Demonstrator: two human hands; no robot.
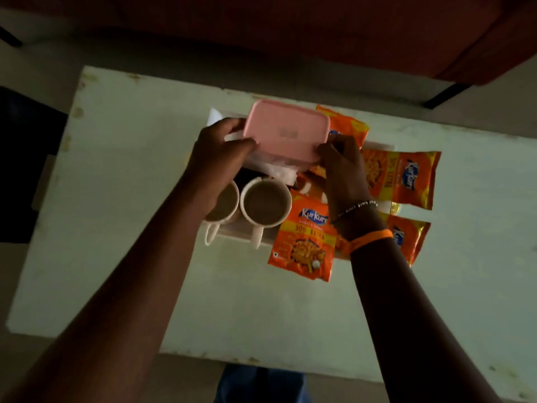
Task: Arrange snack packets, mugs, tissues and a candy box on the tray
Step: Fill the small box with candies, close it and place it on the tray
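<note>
Both my hands hold a pink-lidded candy box (286, 132) over the back of the white tray (380, 146). My left hand (220, 152) grips its left end and my right hand (340, 164) pinches its right front corner. Two pale mugs (266, 203) with brown drink stand side by side at the tray's front left, the left one partly hidden under my wrist. White tissues (283, 171) lie under the box. Several orange snack packets (303, 237) lie over the tray's right side, one more (402, 178) at the far right.
The tray sits on a worn white table (130, 199). A red sofa (319, 33) stands beyond the table's far edge. A dark object (26, 164) is at the left on the floor. Blue cloth (261, 385) shows below the table's near edge.
</note>
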